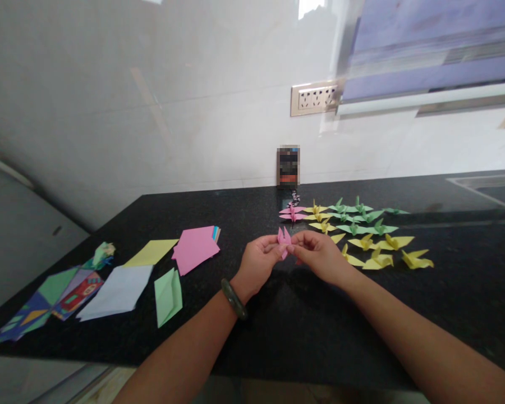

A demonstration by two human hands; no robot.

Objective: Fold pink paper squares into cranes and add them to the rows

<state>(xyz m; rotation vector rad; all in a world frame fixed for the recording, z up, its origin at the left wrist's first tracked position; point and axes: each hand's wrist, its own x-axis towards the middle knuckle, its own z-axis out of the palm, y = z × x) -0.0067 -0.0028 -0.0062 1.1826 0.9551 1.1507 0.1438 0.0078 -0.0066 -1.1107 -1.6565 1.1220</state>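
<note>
My left hand (258, 259) and my right hand (317, 252) meet over the middle of a black stone counter (303, 320). Both pinch a small folded pink paper piece (283, 238) between fingertips, its two points sticking up. A dark bangle (234, 298) circles my left wrist. Just beyond my hands lie finished paper cranes: pink ones (292, 213), yellow ones (376, 253) and green ones (362, 219), set in rows.
Left of my hands lie a pink paper stack (194, 248), a yellow sheet (150, 252), a white sheet (118, 290), a folded green sheet (168, 295) and patterned papers (54, 297). A small dark box (288, 166) stands against the wall below a socket strip (315, 99). A sink (494, 188) is at far right.
</note>
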